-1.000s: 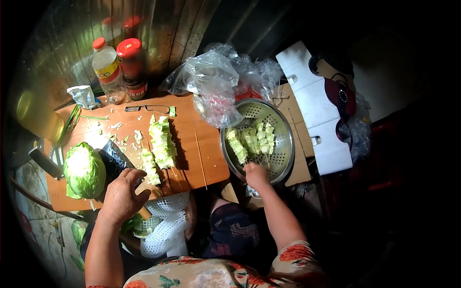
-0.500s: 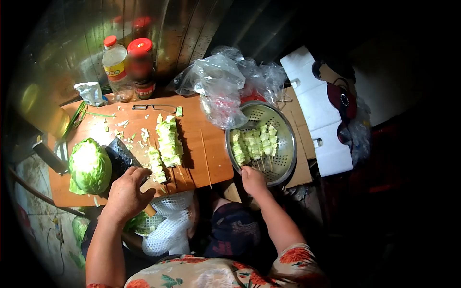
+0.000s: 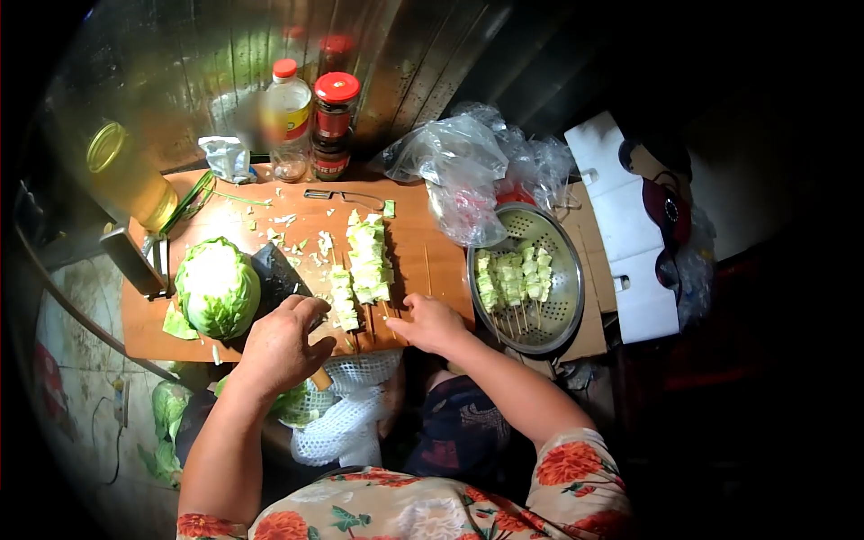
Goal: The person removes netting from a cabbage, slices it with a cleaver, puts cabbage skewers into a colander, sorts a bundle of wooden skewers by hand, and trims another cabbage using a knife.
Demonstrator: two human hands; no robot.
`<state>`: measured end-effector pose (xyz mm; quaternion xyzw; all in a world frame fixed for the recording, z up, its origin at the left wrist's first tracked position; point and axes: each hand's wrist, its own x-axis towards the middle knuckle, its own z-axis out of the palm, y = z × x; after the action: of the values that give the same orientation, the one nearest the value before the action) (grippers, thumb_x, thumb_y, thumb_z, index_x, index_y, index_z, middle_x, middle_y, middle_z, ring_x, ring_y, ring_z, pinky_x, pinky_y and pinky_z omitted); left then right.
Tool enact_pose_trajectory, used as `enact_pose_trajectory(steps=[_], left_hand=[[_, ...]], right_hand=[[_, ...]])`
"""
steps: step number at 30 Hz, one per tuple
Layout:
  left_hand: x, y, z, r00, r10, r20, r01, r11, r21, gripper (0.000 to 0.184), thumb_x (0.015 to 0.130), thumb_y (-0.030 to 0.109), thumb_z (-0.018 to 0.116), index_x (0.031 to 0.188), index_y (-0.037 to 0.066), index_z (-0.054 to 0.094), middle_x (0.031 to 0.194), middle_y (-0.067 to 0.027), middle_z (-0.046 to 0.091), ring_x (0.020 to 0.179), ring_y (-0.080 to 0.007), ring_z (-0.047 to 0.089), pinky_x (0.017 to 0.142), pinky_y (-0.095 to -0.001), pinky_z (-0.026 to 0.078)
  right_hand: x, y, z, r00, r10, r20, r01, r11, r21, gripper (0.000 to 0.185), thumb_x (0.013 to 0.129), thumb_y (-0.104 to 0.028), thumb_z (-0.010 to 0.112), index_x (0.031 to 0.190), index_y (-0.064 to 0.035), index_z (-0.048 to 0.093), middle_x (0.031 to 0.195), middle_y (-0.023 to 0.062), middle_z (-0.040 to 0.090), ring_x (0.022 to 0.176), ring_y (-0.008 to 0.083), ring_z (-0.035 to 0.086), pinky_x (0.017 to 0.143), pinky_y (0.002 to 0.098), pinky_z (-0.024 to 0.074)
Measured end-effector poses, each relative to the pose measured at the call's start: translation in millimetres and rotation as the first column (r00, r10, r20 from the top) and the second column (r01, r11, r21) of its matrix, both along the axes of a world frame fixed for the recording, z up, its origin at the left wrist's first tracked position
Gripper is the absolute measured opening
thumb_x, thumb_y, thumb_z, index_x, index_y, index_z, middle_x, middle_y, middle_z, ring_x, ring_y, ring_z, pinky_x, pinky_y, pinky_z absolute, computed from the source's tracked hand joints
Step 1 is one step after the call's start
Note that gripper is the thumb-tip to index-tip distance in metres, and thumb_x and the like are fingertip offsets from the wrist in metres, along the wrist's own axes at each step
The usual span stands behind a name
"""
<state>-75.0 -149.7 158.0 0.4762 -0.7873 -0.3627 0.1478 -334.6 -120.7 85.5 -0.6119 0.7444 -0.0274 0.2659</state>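
My left hand (image 3: pixel 286 346) is over the front edge of the orange board (image 3: pixel 432 216), fingers apart, above the knife (image 3: pixel 279 273) and its wooden handle. My right hand (image 3: pixel 427 326) is at the board's front edge with thumb and fingers apart, beside the stick ends of the cabbage skewers (image 3: pixel 369 261); it holds nothing. A shorter cabbage skewer (image 3: pixel 343 297) lies to their left. A bare stick (image 3: pixel 428 270) lies right of them. The cabbage head (image 3: pixel 218 288) sits left of the knife. Several cabbage skewers (image 3: pixel 511 279) rest in the metal colander (image 3: pixel 562 306).
Behind the board stand a clear bottle (image 3: pixel 288 126) and a red-lidded jar (image 3: pixel 337 117). Plastic bags (image 3: pixel 459 162) lie at its back right, white foam (image 3: pixel 621 234) further right. A jar of yellow liquid (image 3: pixel 135 184) is at the left. White netting (image 3: pixel 346 423) hangs in front.
My right hand has let go of the skewer in the colander and moved left to the board. The view has shifted, so the board and colander appear further right.
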Motion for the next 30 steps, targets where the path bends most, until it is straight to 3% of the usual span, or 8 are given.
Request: enact_pose_trajectory(steps=[4,11,15,17,18,21,24,30], left_hand=[[5.7,2.4,-2.6,1.0,0.0,0.004,0.0,1.0,-0.005,0.039,0.071,0.015,0.073,0.107,0.009,0.061,0.102,-0.0118,0.06,0.087,-0.0301,0.063,0.075,-0.0382,0.052],[6.4,2.8,2.1,1.0,0.0,-0.031,0.0,1.0,0.001,0.041,0.069,0.013,0.073,0.108,0.005,0.061,0.1,-0.0131,0.059,0.086,-0.0297,0.062,0.074,-0.038,0.051],[2.0,3.1,-0.4,0.999,0.024,-0.027,-0.023,1.0,0.017,0.041,0.069,0.012,0.072,0.108,0.005,0.061,0.098,-0.0132,0.06,0.086,-0.0289,0.063,0.075,-0.0373,0.051],[-1.8,2.7,-1.2,0.999,0.031,-0.022,-0.031,0.999,0.026,0.041,0.069,0.012,0.071,0.108,0.004,0.061,0.098,-0.0136,0.06,0.085,-0.0286,0.063,0.075,-0.0367,0.052],[-4.0,2.0,-0.8,0.999,0.023,-0.023,-0.023,0.999,0.026,0.041,0.069,0.012,0.071,0.108,0.004,0.061,0.098,-0.0136,0.06,0.085,-0.0286,0.063,0.075,-0.0367,0.052],[-10.3,-0.2,0.7,0.999,-0.001,0.037,-0.002,0.997,0.08,0.041,0.072,0.017,0.071,0.109,0.004,0.06,0.107,-0.0151,0.061,0.094,-0.034,0.061,0.082,-0.0393,0.05],[-17.2,-1.4,-3.6,0.999,-0.021,0.036,0.019,0.998,0.057,0.041,0.072,0.017,0.071,0.109,0.003,0.06,0.107,-0.0159,0.061,0.095,-0.0346,0.061,0.082,-0.0399,0.05],[-30.9,-4.3,-7.4,0.991,-0.074,0.109,0.068,0.996,0.053,0.042,0.07,0.016,0.071,0.109,0.003,0.06,0.105,-0.0164,0.061,0.095,-0.0346,0.061,0.083,-0.0401,0.05]], right_hand=[[24.2,-13.2,-16.5,0.995,-0.025,-0.098,0.038,0.991,0.129,0.053,0.076,-0.04,0.064,0.106,0.0025,0.054,0.104,0.0239,0.064,0.1,0.0363,0.062,0.087,0.0442,0.0481],[13.9,-13.4,-44.7,0.981,-0.184,0.062,0.188,0.98,-0.059,0.029,0.087,-0.024,0.052,0.103,-0.0001,0.054,0.093,0.0255,0.063,0.09,0.0451,0.058,0.079,0.0507,0.0462],[-12.4,-4.8,-53.1,0.981,-0.135,0.135,0.165,0.957,-0.239,0.027,0.09,-0.025,0.052,0.101,-0.0005,0.056,0.081,0.0186,0.065,0.075,0.0342,0.063,0.068,0.0432,0.0493],[-26.4,7.3,-43.9,0.794,-0.257,0.551,0.353,0.933,-0.073,0.023,0.093,-0.023,0.052,0.099,-0.002,0.059,0.068,0.009,0.061,0.055,0.0181,0.058,0.052,0.0304,0.0462],[-32.6,15.6,-31.0,0.792,-0.263,0.551,0.36,0.93,-0.074,0.023,0.093,-0.023,0.052,0.099,-0.002,0.059,0.068,0.009,0.061,0.055,0.0181,0.058,0.052,0.0304,0.0462],[-55.4,49.6,-3.5,0.373,-0.34,0.863,0.501,0.857,0.121,0.02,0.095,-0.021,0.05,0.096,-0.0036,0.06,0.061,0.002,0.052,0.043,0.0076,0.045,0.04,0.0207,0.0359],[-85.3,86.5,12.5,0.206,-0.396,0.895,0.634,0.751,0.186,0.021,0.094,-0.019,0.051,0.101,-0.0015,0.06,0.062,0.0029,0.054,0.043,0.009,0.046,0.04,0.0208,0.0359],[-170.8,118.9,-9.4,0.208,-0.501,0.84,0.831,0.544,0.119,0.019,0.092,-0.019,0.052,0.1,-0.0041,0.061,0.061,0.0024,0.053,0.045,0.01,0.047,0.04,0.0215,0.0333]])
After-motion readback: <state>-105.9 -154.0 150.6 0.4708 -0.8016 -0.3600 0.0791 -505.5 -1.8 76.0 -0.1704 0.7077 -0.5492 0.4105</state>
